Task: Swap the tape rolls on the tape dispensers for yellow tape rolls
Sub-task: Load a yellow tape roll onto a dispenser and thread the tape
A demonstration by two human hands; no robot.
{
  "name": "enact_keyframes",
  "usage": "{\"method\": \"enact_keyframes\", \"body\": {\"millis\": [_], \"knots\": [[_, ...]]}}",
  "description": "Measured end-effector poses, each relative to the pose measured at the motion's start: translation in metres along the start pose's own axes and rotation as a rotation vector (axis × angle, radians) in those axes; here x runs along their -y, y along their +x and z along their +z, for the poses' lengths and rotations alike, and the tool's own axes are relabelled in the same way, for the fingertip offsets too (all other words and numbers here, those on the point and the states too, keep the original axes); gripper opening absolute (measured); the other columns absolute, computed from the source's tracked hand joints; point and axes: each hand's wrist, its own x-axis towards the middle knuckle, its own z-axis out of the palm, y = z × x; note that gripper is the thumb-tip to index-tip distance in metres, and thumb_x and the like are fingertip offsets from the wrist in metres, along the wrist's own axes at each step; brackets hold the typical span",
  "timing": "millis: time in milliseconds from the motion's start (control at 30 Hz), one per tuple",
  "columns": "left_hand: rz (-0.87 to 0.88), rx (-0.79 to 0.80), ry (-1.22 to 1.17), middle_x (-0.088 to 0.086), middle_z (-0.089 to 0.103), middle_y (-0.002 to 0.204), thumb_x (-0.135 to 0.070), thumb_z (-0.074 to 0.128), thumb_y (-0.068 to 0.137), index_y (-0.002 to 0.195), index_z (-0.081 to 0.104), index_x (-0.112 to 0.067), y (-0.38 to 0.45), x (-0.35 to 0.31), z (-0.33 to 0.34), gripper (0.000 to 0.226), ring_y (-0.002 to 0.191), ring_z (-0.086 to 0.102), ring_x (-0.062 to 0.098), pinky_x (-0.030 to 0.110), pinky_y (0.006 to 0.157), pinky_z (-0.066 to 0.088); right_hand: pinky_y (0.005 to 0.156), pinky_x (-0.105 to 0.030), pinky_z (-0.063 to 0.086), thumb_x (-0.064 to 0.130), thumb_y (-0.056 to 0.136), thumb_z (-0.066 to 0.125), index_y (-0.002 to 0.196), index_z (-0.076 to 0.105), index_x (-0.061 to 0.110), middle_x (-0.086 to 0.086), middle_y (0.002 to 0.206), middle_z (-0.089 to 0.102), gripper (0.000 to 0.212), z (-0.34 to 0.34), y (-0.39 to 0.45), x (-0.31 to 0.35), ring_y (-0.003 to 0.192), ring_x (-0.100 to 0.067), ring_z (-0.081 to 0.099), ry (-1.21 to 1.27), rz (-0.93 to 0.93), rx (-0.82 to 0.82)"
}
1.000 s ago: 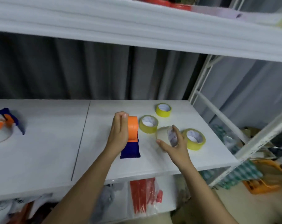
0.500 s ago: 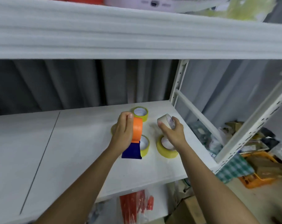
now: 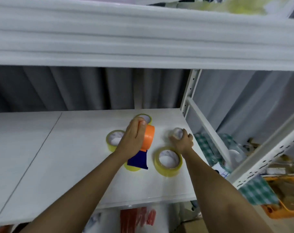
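Note:
My left hand [image 3: 133, 140] grips an orange and blue tape dispenser [image 3: 145, 145] held above the white shelf [image 3: 67, 165]. My right hand [image 3: 182, 142] holds a small pale clear tape roll [image 3: 176, 132] down near the shelf's right side. Yellow tape rolls lie flat on the shelf: one at the back [image 3: 145, 117], one left of the dispenser [image 3: 114, 140], one in front of my right hand [image 3: 168, 161]. Another yellow roll [image 3: 132, 168] shows partly under the dispenser's blue part.
A white shelf board [image 3: 143, 39] runs overhead. The rack's white upright [image 3: 189, 93] and slanted brace [image 3: 208, 132] stand right of my right hand. Checked cloth [image 3: 205, 145] and an orange basket [image 3: 286, 199] lie beyond the rack. Red packages [image 3: 136, 219] sit below the shelf.
My right hand carried the clear roll from beside the dispenser out to the right and down toward the shelf. The camera swung right, so the second dispenser at far left left the view.

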Motion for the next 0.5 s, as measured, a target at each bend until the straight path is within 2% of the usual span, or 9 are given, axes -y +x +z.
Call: {"method": "enact_keyframes", "body": {"millis": [67,133,267,333,400,500], "knots": [[-0.011,-0.032,-0.005,-0.007,0.056,0.093,-0.047,0.027,0.098,0.088,0.043,-0.047,-0.003,-0.002,0.004,0.018,0.084,0.057,0.017,0.033,0.07,0.043,0.116,-0.046,0.021,0.046,0.084,0.065,0.151,0.012,0.024,-0.014,0.158,-0.002,0.088,-0.007,0.003,-0.001,0.144,-0.033,0.012,0.129,-0.062,0.098],[-0.028,-0.077,-0.013,-0.008,0.056,0.091,-0.048,0.027,0.097,0.089,0.043,-0.045,-0.007,-0.005,0.008,0.019,0.081,0.056,0.017,0.03,0.066,0.042,0.117,-0.043,0.019,0.042,0.087,0.063,0.151,0.011,0.022,-0.013,0.158,-0.005,0.086,-0.016,0.003,-0.004,0.146,-0.029,0.009,0.146,-0.134,0.123],[-0.066,-0.13,-0.075,0.007,0.06,0.098,-0.052,0.027,0.096,0.097,0.046,-0.038,-0.021,-0.01,0.017,0.024,0.087,0.061,0.032,0.047,0.072,0.051,0.112,-0.036,0.027,0.025,0.088,0.063,0.144,0.032,0.014,-0.014,0.152,0.02,0.065,-0.024,-0.013,-0.021,0.14,-0.029,0.023,-0.067,-0.395,0.088],[-0.054,-0.155,-0.091,0.009,0.06,0.1,-0.053,0.027,0.096,0.1,0.046,-0.035,-0.029,-0.011,0.021,0.026,0.088,0.062,0.034,0.053,0.076,0.053,0.11,-0.037,0.027,0.038,0.085,0.065,0.144,0.031,0.02,-0.009,0.151,0.02,0.071,-0.023,-0.025,-0.034,0.139,-0.028,0.02,-0.224,-0.487,0.183],[-0.038,-0.172,-0.105,0.012,0.059,0.099,-0.053,0.029,0.096,0.1,0.046,-0.033,-0.037,-0.011,0.024,0.026,0.085,0.062,0.037,0.061,0.075,0.05,0.11,-0.041,0.024,0.059,0.076,0.065,0.148,0.019,0.025,-0.003,0.155,0.01,0.092,-0.02,-0.034,-0.044,0.141,-0.027,0.01,-0.425,-0.518,0.291],[-0.014,-0.188,-0.076,0.009,0.059,0.098,-0.055,0.028,0.094,0.101,0.047,-0.03,-0.048,-0.011,0.027,0.032,0.085,0.062,0.035,0.06,0.073,0.05,0.111,-0.045,0.022,0.075,0.065,0.063,0.149,0.002,0.03,-0.004,0.157,0.001,0.113,-0.013,-0.039,-0.042,0.142,-0.031,0.005,-0.66,-0.503,0.351]]}}
